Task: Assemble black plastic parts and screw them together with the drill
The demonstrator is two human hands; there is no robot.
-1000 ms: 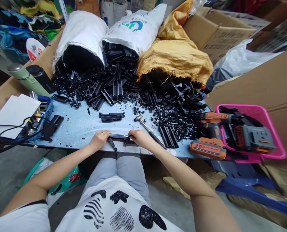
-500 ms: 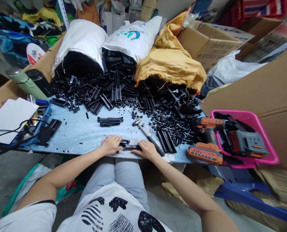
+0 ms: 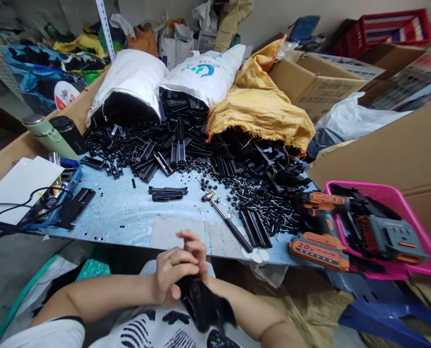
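My left hand [image 3: 173,271], with a ring on one finger, is closed on a black bracket-like part [image 3: 208,302] in front of my shirt. My right hand [image 3: 198,249] meets it at the part's upper end, its fingers bent and partly hidden behind my left hand. Motion blurs the part, which slants down to the right. On the bench beyond lie a hammer [image 3: 225,220] and a small stack of black metal pieces [image 3: 168,193]. Cardboard pads [image 3: 179,232] line the bench's front edge.
Black parts [image 3: 153,150] and loose screws [image 3: 269,198] are heaped below two white sacks [image 3: 128,72] and a yellow sack [image 3: 259,106]. At right, an orange cordless drill [image 3: 320,251] stands beside a pink basket [image 3: 418,217]. A blue tray [image 3: 75,176] holds tools at left.
Both hands have come back from the bench edge toward my body and drawn together. They now hold a black part upright and tilted. The view has shifted slightly.
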